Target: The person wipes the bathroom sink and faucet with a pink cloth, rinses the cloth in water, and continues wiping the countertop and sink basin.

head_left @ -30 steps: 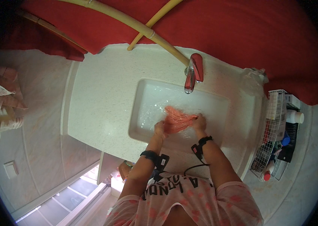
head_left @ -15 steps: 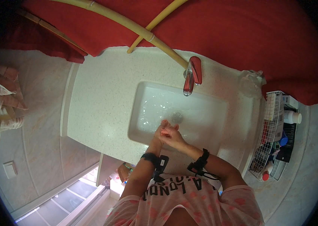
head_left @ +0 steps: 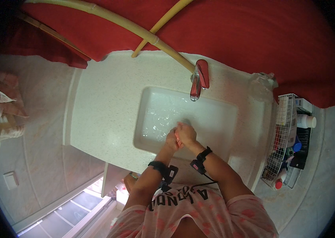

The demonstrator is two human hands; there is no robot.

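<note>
My two hands meet over the near part of the white sink (head_left: 227, 119), close to the drain (head_left: 186, 120). My right hand (head_left: 187, 134) lies over and around the fingers of my left hand (head_left: 171, 140). A reddish-orange patch shows between the palms; whether it is skin or a small object I cannot tell. The left fingers are mostly hidden by the right hand. Rippled, shiny water shows in the left part of the sink. Behind the hands stands a chrome faucet (head_left: 200, 79); no stream from it can be made out.
Pale speckled counter (head_left: 104, 103) surrounds the sink. Bamboo poles (head_left: 135, 28) cross in front of a red cloth (head_left: 230, 35) at the back. A wire basket (head_left: 281, 139) with bottles stands at the right, and towels (head_left: 3, 105) hang at the left. Dark straps circle both forearms.
My right hand has shifted forward and turned so its back faces up, over the left hand. The right forearm has straightened. The view has shifted slightly.
</note>
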